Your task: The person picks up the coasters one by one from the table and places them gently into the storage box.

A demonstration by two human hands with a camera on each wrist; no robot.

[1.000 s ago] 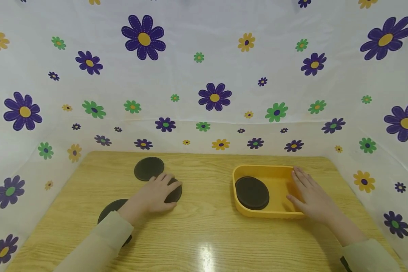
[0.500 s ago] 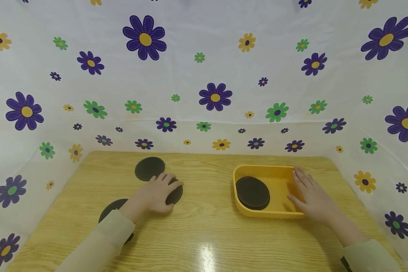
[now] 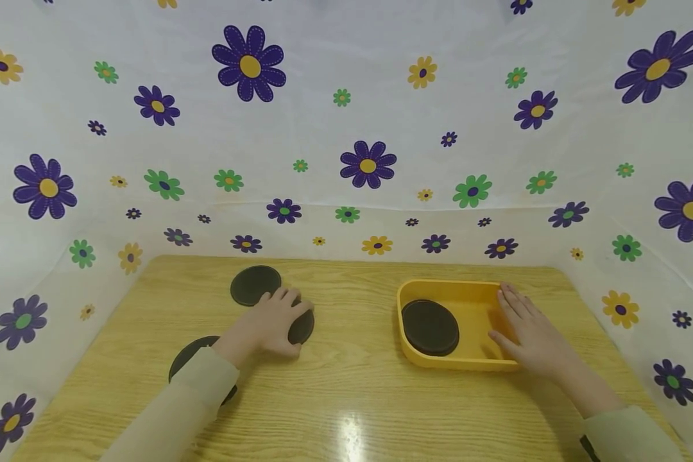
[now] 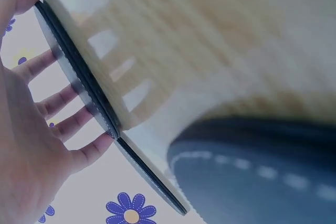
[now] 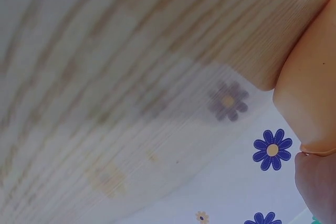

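Note:
My left hand [image 3: 265, 324] reaches over a round black coaster [image 3: 303, 326] left of the middle of the table, fingers spread around its edge. The left wrist view shows thumb and fingertips on opposite edges of that coaster [image 4: 79, 69], which has a stitched rim. Just behind it lies another black coaster [image 3: 256, 285]; a third coaster [image 3: 189, 354] is partly hidden under my left forearm. On the right, a yellow rectangular tray [image 3: 476, 321] holds a black coaster [image 3: 430, 327] at its left end. My right hand [image 3: 534, 340] rests over the tray's right wall, fingers straight, thumb inside.
The wooden table [image 3: 346, 398] is enclosed by a white flower-printed cloth [image 3: 323, 128] at the back and both sides. In the right wrist view the tray's outer wall [image 5: 310, 87] stands at the right edge, above table and cloth.
My left hand and sleeve have shifted slightly to the right, and the fingers have bent a little more around the coaster. The right hand and the tray stay still.

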